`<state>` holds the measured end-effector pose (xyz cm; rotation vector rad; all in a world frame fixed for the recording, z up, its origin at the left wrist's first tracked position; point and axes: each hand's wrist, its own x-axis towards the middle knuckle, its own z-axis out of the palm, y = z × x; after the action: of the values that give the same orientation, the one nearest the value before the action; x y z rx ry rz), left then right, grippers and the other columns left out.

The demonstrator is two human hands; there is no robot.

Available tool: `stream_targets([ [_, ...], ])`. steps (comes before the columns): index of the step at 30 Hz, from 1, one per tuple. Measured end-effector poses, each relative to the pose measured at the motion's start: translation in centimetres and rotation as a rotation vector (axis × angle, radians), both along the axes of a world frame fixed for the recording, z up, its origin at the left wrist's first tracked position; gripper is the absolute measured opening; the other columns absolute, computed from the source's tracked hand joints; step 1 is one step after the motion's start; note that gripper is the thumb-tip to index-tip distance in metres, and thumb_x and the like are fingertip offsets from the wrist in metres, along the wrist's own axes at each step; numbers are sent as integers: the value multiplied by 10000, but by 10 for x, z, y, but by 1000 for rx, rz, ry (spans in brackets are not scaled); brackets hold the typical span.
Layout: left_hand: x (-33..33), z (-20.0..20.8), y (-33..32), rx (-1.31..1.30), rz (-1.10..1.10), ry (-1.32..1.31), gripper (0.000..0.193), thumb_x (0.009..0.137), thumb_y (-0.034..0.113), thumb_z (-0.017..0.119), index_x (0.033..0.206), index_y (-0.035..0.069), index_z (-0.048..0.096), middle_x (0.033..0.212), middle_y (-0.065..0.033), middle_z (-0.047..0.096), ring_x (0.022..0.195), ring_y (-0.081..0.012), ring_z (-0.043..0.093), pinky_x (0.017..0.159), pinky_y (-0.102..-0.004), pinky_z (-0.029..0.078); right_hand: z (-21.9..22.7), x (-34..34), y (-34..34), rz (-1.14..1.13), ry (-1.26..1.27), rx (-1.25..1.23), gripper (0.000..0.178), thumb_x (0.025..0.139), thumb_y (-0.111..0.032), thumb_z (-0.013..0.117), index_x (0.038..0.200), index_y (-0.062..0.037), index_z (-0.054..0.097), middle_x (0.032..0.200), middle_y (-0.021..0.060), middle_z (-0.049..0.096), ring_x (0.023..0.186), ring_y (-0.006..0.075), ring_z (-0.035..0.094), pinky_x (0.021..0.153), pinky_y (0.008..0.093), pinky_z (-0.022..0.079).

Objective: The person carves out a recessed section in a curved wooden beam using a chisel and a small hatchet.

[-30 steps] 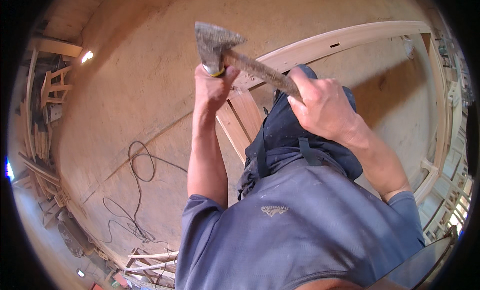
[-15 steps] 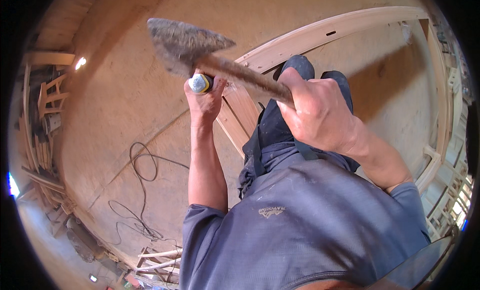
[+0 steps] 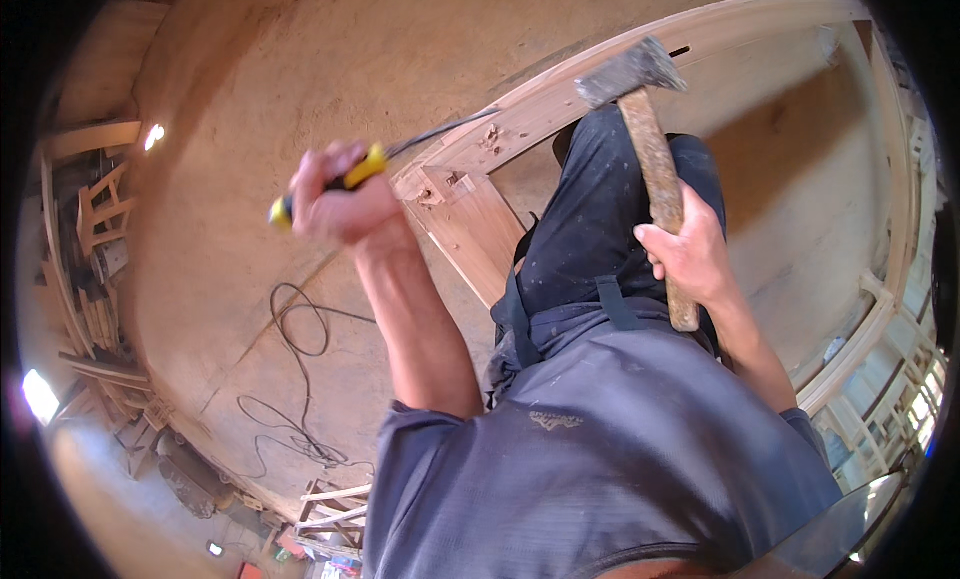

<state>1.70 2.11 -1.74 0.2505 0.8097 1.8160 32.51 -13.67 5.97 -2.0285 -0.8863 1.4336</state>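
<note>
My left hand (image 3: 350, 207), raised and slightly blurred, is closed round the yellow-and-black handle of a chisel (image 3: 373, 165). The chisel's long dark blade slants up to the right, its tip over the wooden frame (image 3: 560, 107). Near the frame's corner, the wood has rough cut spots with some chips on it. In my right hand (image 3: 697, 247) is a hatchet (image 3: 653, 159), gripped low on its worn wooden handle. Its grey metal head points away from me, above my knee and beside a small dark slot in the frame's long rail.
A loose dark cable (image 3: 300, 324) lies in loops on the dusty floor to the left. Wooden chair parts (image 3: 105, 214) are stacked along the left edge. More frame pieces (image 3: 870, 419) stand at the right, and pale slats (image 3: 335, 504) lie at the lower left.
The hatchet has swung away from above my left hand to the right and now hangs lower. My left hand has moved left and tilted, bringing the chisel's blade into sight.
</note>
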Motion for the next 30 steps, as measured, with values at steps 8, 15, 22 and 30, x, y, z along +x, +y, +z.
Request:
stream_targets([
  [8, -2, 20, -38, 104, -79, 423, 193, 836, 5, 553, 727, 95, 422, 640, -53, 442, 592, -185, 454, 590, -353, 417, -27, 9, -3, 105, -95, 319, 309, 860, -118, 754, 1102, 15, 615, 735, 107, 610, 642, 205, 587, 636, 362, 504],
  [15, 28, 19, -49, 138, -244, 735, 158, 870, -1, 530, 767, 60, 427, 634, -75, 460, 583, -188, 467, 581, -363, 430, -19, -6, 37, 269, -140, 305, 279, 886, -152, 760, 1038, 2, 584, 710, 213, 601, 680, 417, 668, 610, 410, 518],
  [22, 57, 12, -59, 268, -282, 888, 208, 881, -88, 591, 779, 42, 465, 679, -94, 561, 610, -160, 529, 575, -308, 443, 9, -24, 38, 552, -165, 683, 275, 719, 18, 758, 960, 1, 627, 747, 125, 632, 607, 323, 621, 567, 399, 478],
  [30, 49, 2, -72, 273, -291, 978, 221, 909, 3, 635, 824, 64, 441, 661, -66, 518, 607, -170, 503, 555, -319, 435, 39, -52, 33, 714, -295, 999, 177, 814, -133, 653, 923, -12, 584, 645, -5, 420, 522, 126, 481, 527, 297, 382],
])
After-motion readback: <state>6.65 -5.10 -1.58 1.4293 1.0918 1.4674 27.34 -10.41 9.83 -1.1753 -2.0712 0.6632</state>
